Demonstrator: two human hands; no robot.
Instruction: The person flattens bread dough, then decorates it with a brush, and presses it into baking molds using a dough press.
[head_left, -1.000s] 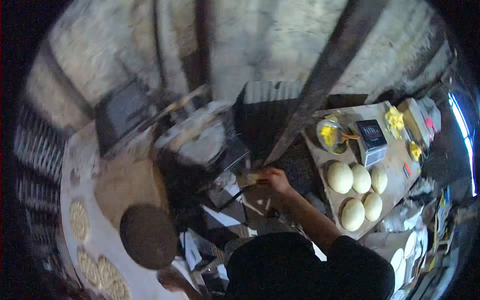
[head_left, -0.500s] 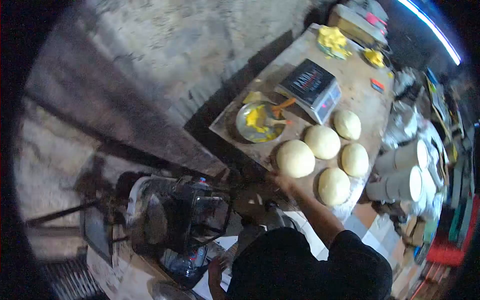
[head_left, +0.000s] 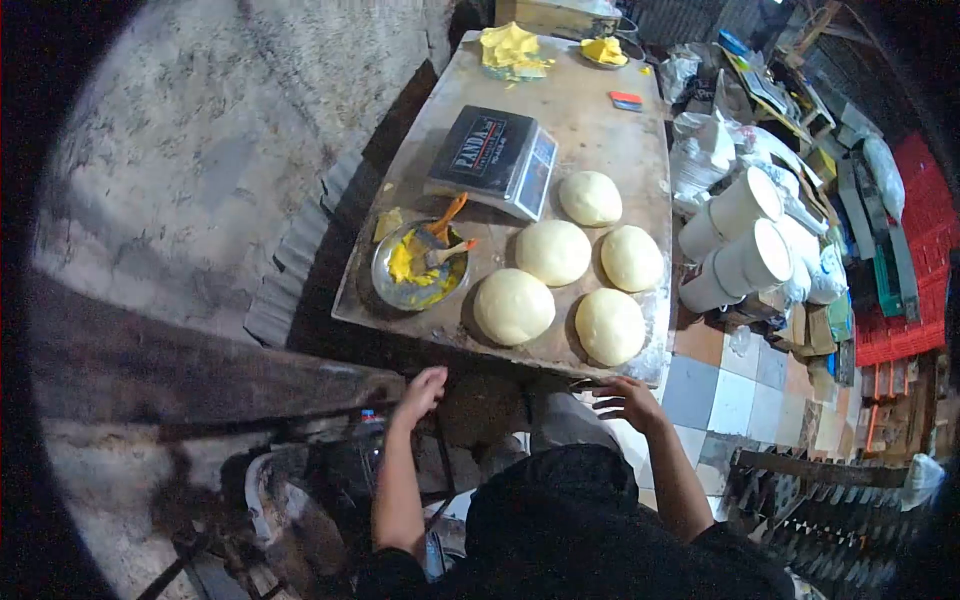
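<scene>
My left hand hangs in front of the table's near edge, below the metal bowl, its fingers loosely extended and holding nothing. Just off the near right corner is my right hand, fingers apart and nothing in them. Closest to it on the table rests a smooth, pale dough ball. Another dough ball lies to its left, with several more behind. The metal bowl holds yellow fat and two brushes, one an orange-handled brush.
A scale marked PANDA stands behind the bowl. Yellow fat is heaped at the far end, near a small dish of fat and a red-and-blue scraper. White buckets and red crates are at right.
My view has turned toward the table, which now appears more upright. My right hand has drawn back from near the dough, and my left hand has risen to the table's front.
</scene>
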